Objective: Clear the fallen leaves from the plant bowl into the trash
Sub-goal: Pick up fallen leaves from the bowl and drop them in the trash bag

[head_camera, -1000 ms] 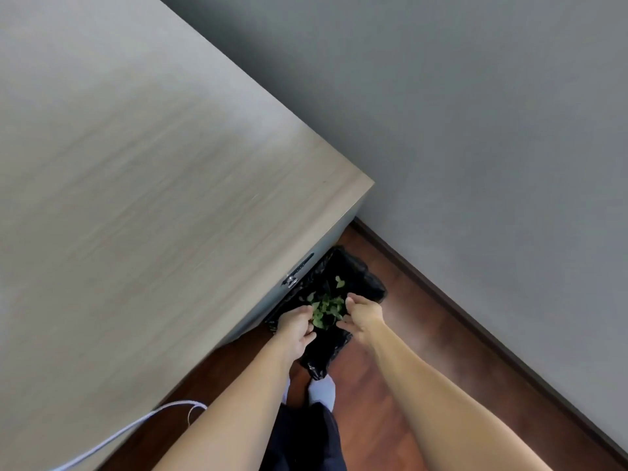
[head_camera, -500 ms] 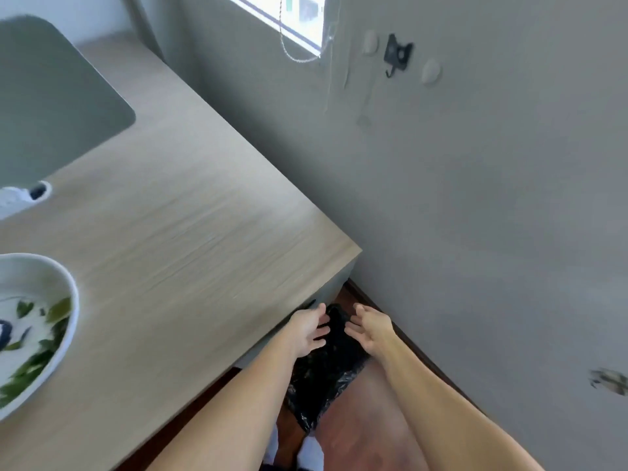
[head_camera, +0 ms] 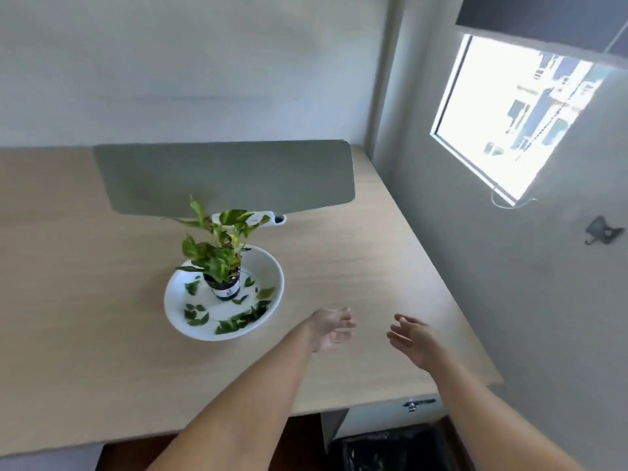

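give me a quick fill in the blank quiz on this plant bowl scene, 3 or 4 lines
1. The potted plant stands inside a white ____ on the desk.
2. Loose green leaves lie in the bowl, so the clearing is ____ finished.
3. The left hand and right hand hover over the desk, both ____ of leaves.
4. The black-lined trash bin sits on the floor ____ the desk's right corner.

Missing words: bowl; not; empty; below

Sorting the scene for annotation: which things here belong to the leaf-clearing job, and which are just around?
Job:
fallen leaves
white bowl
trash bin
left hand
right hand

Just around:
potted plant
grey panel
window
wall hook
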`<state>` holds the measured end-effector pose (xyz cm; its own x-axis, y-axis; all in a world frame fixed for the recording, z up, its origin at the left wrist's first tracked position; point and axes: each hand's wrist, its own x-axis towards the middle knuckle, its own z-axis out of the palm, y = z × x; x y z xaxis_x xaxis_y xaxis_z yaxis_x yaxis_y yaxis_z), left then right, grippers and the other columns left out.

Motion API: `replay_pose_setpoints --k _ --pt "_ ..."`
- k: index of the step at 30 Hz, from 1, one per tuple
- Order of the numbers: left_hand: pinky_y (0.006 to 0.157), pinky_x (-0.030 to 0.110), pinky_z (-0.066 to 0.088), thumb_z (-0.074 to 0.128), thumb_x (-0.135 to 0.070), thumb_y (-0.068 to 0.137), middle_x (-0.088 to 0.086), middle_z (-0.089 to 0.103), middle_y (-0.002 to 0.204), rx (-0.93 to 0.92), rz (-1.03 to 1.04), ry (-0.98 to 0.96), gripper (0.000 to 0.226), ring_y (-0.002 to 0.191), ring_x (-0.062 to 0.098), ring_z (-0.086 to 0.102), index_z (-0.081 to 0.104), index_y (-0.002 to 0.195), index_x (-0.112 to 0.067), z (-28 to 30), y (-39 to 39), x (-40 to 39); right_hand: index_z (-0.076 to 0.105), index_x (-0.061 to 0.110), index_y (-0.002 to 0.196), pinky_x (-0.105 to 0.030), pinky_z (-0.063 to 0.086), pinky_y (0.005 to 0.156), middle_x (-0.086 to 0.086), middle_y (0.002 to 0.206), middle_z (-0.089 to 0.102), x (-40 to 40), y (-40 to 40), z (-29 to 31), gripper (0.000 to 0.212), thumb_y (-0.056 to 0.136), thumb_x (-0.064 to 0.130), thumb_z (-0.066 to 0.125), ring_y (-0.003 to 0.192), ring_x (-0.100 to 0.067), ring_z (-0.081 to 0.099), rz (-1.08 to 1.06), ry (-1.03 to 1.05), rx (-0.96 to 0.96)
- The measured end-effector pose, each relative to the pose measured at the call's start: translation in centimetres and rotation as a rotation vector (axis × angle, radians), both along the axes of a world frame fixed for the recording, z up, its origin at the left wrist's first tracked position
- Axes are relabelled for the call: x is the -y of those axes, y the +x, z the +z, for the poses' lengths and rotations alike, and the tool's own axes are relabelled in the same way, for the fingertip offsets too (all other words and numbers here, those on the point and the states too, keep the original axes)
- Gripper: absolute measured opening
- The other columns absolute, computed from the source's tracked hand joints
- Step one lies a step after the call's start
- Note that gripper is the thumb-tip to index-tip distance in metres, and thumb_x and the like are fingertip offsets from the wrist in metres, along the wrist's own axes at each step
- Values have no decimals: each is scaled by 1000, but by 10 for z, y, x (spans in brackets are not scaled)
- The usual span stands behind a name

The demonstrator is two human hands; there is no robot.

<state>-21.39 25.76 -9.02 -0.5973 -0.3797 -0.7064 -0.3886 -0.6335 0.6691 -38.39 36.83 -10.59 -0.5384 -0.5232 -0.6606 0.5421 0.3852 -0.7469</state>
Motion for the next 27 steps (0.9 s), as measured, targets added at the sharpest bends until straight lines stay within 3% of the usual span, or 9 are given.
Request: replay_pose_setpoints --k 5,8,11,14,16,20,23,25,27 --pt "91 34 44 56 -34 92 -4 65 99 107 88 -55 14 86 15 62 59 94 -20 -7 100 74 58 7 114 -33 49 67 -11 81 57 99 63 4 21 97 9 46 71 -26 58 204 -26 16" --pt "79 27 48 57 -28 92 -2 66 110 170 44 -88 24 94 15 63 60 113 -18 -16 156 114 60 7 112 -32 52 69 -11 88 60 152 96 -3 20 94 10 52 77 -27 61 284 -51 28" --pt "77 27 52 60 -22 90 5 70 111 283 50 -161 22 93 17 66 63 110 -15 -31 204 152 63 5 111 -31 55 69 -11 91 63 192 123 -10 22 90 3 57 77 -27 63 383 -45 -7" --pt "62 28 44 54 -9 88 14 70 88 371 210 -404 15 72 19 60 68 92 -9 -53 236 189 67 -2 107 -33 58 70 -14 80 66 226 145 -21 26 82 -3 62 68 -25 62 469 24 -190" --pt "67 30 46 49 -9 87 8 66 77 425 249 -576 17 68 21 58 65 82 -12 -61 245 210 72 3 103 -41 60 80 -12 80 71 244 158 -31 25 79 2 65 68 -25 64 555 108 -364" --pt "80 32 48 42 -14 91 12 71 94 566 66 -915 24 86 25 64 64 83 -16 -70 241 234 74 20 102 -33 56 92 -4 102 74 258 173 -37 25 85 12 58 93 -23 70 808 239 -660" --pt "89 36 47 38 -7 85 12 65 107 521 21 -994 28 104 30 58 65 95 -8 -80 230 253 63 19 122 -34 44 102 -7 128 63 279 176 -46 37 89 9 51 119 -28 57 1055 238 -932" --pt "97 38 46 36 -13 84 6 62 116 539 -22 -975 34 111 27 56 62 105 -17 -82 226 257 43 15 141 -37 23 117 -8 153 37 292 179 -55 49 92 9 48 142 -29 31 1269 208 -1065" --pt "96 29 42 34 -17 87 1 61 109 603 -186 -994 28 107 23 55 60 97 -22 -90 226 259 25 14 149 -39 9 121 -4 161 16 304 182 -66 57 96 14 45 149 -27 8 1386 208 -1094"
